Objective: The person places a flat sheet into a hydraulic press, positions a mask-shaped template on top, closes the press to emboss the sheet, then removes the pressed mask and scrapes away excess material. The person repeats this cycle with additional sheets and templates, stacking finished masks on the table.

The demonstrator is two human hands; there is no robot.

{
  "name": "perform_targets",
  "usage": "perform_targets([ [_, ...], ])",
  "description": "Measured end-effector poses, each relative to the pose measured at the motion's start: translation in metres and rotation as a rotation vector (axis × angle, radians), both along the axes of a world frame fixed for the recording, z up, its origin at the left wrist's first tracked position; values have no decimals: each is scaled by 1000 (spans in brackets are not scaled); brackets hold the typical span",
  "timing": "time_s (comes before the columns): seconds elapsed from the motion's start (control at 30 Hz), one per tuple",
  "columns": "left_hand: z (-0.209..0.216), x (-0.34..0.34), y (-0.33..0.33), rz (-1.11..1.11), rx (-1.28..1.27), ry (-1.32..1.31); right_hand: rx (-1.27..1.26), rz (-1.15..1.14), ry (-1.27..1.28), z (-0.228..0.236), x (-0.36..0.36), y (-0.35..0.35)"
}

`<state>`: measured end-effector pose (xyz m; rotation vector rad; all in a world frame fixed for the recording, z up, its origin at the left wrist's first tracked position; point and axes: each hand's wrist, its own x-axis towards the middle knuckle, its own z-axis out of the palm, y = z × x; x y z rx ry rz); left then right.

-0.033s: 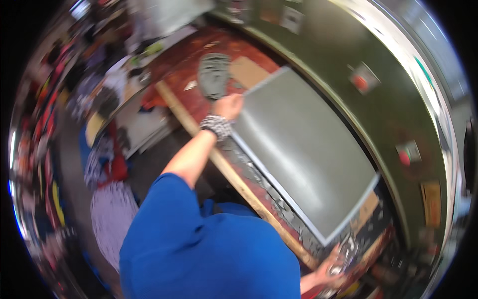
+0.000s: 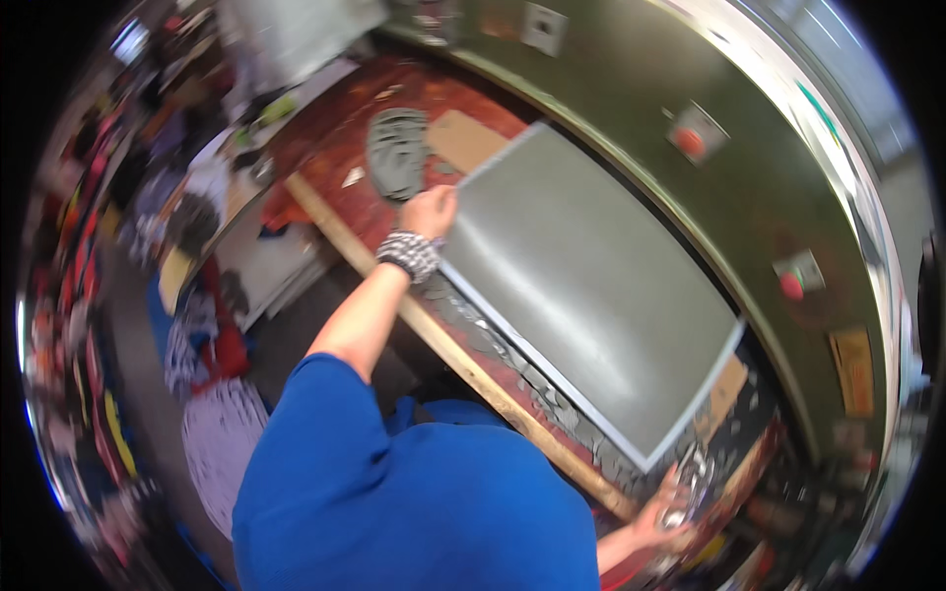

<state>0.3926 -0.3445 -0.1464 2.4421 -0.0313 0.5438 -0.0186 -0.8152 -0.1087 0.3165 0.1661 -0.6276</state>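
Observation:
My left hand [image 2: 430,212] is closed at the left corner of a large grey rectangular panel [image 2: 581,286] with a pale edge strip; its fingertips are partly hidden. A patterned black-and-white band circles that wrist. At the panel's near right corner, my right hand [image 2: 662,512] curls around a shiny silvery object [image 2: 696,481], too blurred to name its kind. Beyond my left hand lies a grey slotted slab [image 2: 396,153] with rounded ends, beside a brown cardboard piece [image 2: 465,141] that reaches up to the panel.
A wooden strip [image 2: 463,364] edges the near side of the red-stained table [image 2: 315,128]. Grey scraps [image 2: 552,394] lie along the panel's near edge. A green wall [image 2: 631,69] rises behind. To the left, a lilac-covered seat [image 2: 225,443] stands among clutter.
The whole view has shifted a little, so table and panel appear slightly further left. Both hands keep their places at the panel's corners.

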Motion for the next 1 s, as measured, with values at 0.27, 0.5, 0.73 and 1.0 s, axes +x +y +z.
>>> perform_targets([
  [0.27,-1,-9,-9,-58,52,-77,-650,56,452,43,47,60],
  [0.5,3,-21,-15,-161,79,-47,-1295,246,566,62,191,169],
  [0.73,15,-18,-9,-212,-18,-12,-2119,433,992,35,331,288],
  [1.0,19,-8,-9,-230,-29,-37,-2488,133,1007,8,350,333],
])
